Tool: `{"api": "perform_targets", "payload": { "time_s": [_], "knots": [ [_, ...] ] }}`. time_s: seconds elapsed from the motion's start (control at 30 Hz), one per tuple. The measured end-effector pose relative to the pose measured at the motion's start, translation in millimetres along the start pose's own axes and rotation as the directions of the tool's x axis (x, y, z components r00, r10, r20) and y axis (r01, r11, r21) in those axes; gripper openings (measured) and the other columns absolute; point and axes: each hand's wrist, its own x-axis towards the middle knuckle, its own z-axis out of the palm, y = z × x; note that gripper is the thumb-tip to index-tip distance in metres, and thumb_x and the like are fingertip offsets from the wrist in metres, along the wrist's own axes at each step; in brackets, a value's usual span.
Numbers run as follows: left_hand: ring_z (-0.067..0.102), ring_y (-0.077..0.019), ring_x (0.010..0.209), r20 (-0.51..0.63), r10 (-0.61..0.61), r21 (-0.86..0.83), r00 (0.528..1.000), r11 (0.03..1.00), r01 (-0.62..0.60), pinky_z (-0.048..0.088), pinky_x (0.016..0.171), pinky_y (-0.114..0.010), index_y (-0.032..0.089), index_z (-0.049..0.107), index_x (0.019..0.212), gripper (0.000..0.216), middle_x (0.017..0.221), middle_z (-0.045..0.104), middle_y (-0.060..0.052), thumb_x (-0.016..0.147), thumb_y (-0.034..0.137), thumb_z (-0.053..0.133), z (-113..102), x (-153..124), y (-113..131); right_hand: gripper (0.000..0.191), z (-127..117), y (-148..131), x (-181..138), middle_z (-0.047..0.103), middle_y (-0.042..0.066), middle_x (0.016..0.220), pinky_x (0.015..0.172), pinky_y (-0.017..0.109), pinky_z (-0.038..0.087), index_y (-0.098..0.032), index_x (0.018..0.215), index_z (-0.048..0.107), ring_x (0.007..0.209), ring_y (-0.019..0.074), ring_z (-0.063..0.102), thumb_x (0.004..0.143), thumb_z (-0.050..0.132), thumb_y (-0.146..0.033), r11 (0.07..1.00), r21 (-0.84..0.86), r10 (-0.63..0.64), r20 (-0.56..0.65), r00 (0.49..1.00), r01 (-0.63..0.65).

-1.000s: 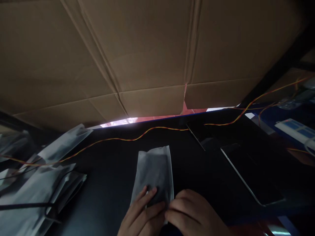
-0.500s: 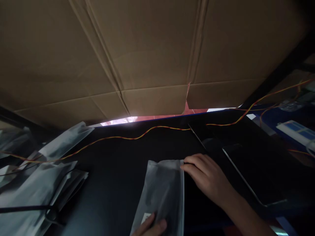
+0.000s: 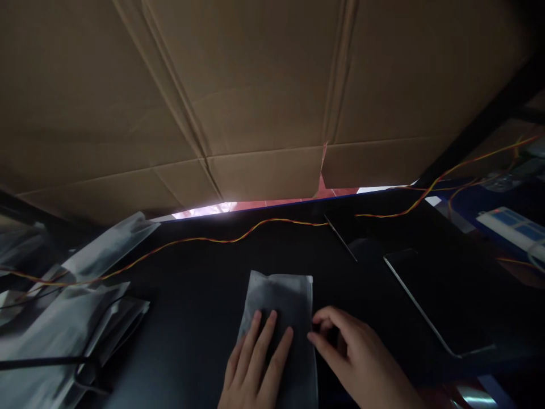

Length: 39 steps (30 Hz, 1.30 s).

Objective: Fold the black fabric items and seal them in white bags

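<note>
The left hand [image 3: 255, 363] lies flat, fingers spread, pressing down on the near half of a grey translucent plastic pouch [image 3: 279, 309] with a dark item inside; it grips nothing, only holds the pouch against the surface. The right hand [image 3: 355, 355] sits just beside the pouch's right edge, its thumb and forefinger pinching that edge about midway along. The pouch lies flat on the black table top [image 3: 204, 284], near the front edge and roughly in the middle, its far end pointing away from the person.

To the right, apart from the pouch, rests a flat black slab with a thin pale rim [image 3: 438, 301]. A twisted red-and-yellow wire [image 3: 230, 238] runs across the table beyond the pouch. On the left lies a heap of similar grey plastic pouches [image 3: 63, 318]. A large brown cardboard sheet [image 3: 255, 85] stands behind the table.
</note>
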Motion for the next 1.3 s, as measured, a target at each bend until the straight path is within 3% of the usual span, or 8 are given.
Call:
{"api": "perform_targets", "payload": {
  "time_s": [0.1, 0.27, 0.5, 0.67, 0.83, 1.0, 1.17, 1.3],
  "knots": [
    [0.030, -0.0354, 0.168, -0.022, 0.041, 0.113, 0.999, 0.993, -0.038, 0.038, 0.127, -0.051, 0.020, 0.037, 0.173, 0.092, 0.175, 0.046, -0.012, 0.105, 0.082, 0.032, 12.0, 2.2, -5.2, 0.031, 0.6, -1.8, 3.0, 0.081, 0.006, 0.124, 0.088, 0.033, 0.065, -0.031, 0.127, 0.073, 0.108, 0.0224, 0.080, 0.110, 0.047, -0.028, 1.000, 0.010, 0.000, -0.075, 0.997, 0.000],
    [0.009, -0.0392, 0.172, -0.017, 0.160, 0.134, 0.987, 0.979, -0.156, -0.005, 0.137, -0.062, 0.010, 0.028, 0.175, 0.104, 0.176, 0.042, -0.019, 0.103, 0.085, 0.033, 12.7, 6.0, -13.9, 0.013, -4.0, -16.7, 16.0, 0.080, 0.002, 0.114, 0.081, 0.030, 0.062, -0.029, 0.111, 0.074, 0.089, 0.0193, 0.077, 0.101, 0.067, -0.029, 0.995, 0.094, 0.014, 0.083, 0.996, -0.022],
    [0.017, -0.0346, 0.172, -0.156, 0.088, 0.061, 0.984, 0.995, -0.079, 0.006, 0.139, -0.051, 0.005, 0.025, 0.174, 0.103, 0.173, 0.046, -0.019, 0.106, 0.082, 0.024, 15.3, 10.2, -9.6, 0.023, 14.2, -45.0, 31.7, 0.081, 0.008, 0.113, 0.092, 0.040, 0.059, -0.023, 0.116, 0.074, 0.104, 0.0283, 0.079, 0.095, 0.068, -0.016, 0.993, -0.104, 0.062, 0.078, 0.995, -0.054],
    [0.025, -0.0269, 0.170, -0.057, 0.029, 0.085, 0.998, 0.996, -0.024, 0.017, 0.139, -0.046, 0.011, 0.024, 0.175, 0.073, 0.174, 0.047, -0.015, 0.116, 0.053, 0.030, 1.6, 7.4, -24.5, 0.019, 0.6, -48.8, 36.3, 0.082, 0.002, 0.109, 0.087, 0.030, 0.057, -0.029, 0.109, 0.079, 0.098, 0.0209, 0.078, 0.096, 0.068, -0.020, 0.999, -0.022, -0.036, 0.133, 0.991, 0.039],
    [0.039, -0.0332, 0.165, 0.027, -0.067, 0.123, 0.997, 0.990, 0.063, 0.042, 0.128, -0.058, 0.025, 0.021, 0.177, 0.078, 0.175, 0.045, -0.012, 0.108, 0.042, 0.052, -15.0, -5.6, -74.1, 0.019, -38.6, -28.0, 27.6, 0.079, 0.000, 0.093, 0.068, 0.029, 0.057, -0.029, 0.114, 0.075, 0.073, 0.0184, 0.073, 0.101, 0.065, -0.037, 0.999, 0.051, 0.005, 0.031, 1.000, -0.007],
    [0.048, -0.0379, 0.158, 0.068, -0.125, 0.108, 0.990, 0.987, 0.118, 0.038, 0.127, -0.067, 0.036, 0.027, 0.175, 0.079, 0.173, 0.049, -0.010, 0.104, 0.049, 0.059, -28.0, -25.9, -153.3, 0.021, -62.0, 17.5, 15.7, 0.076, 0.001, 0.091, 0.065, 0.031, 0.060, -0.030, 0.117, 0.070, 0.075, 0.0217, 0.076, 0.103, 0.062, -0.045, 0.993, -0.106, 0.037, -0.109, 0.993, -0.049],
    [0.054, -0.0364, 0.154, 0.001, -0.193, 0.013, 0.981, 0.981, 0.193, 0.043, 0.125, -0.060, 0.045, 0.039, 0.169, 0.067, 0.171, 0.053, 0.000, 0.104, 0.046, 0.057, -37.9, -43.5, -202.0, 0.030, -50.7, 12.8, 2.2, 0.070, 0.006, 0.106, 0.064, 0.031, 0.063, -0.030, 0.134, 0.062, 0.076, 0.0201, 0.073, 0.106, 0.060, -0.042, 0.970, -0.237, -0.149, -0.431, 0.890, 0.048],
    [0.066, -0.0372, 0.143, -0.045, -0.237, -0.045, 0.971, 0.971, 0.235, 0.043, 0.126, -0.065, 0.048, 0.056, 0.156, 0.052, 0.156, 0.068, 0.000, 0.106, 0.037, 0.047, -38.8, -57.9, -196.8, 0.029, -15.6, -12.8, -2.0, 0.077, 0.009, 0.109, 0.071, 0.036, 0.068, -0.029, 0.130, 0.067, 0.091, 0.0269, 0.080, 0.104, 0.067, -0.042, 0.863, -0.416, -0.428, -0.302, 0.852, 0.287]
  ]
}}
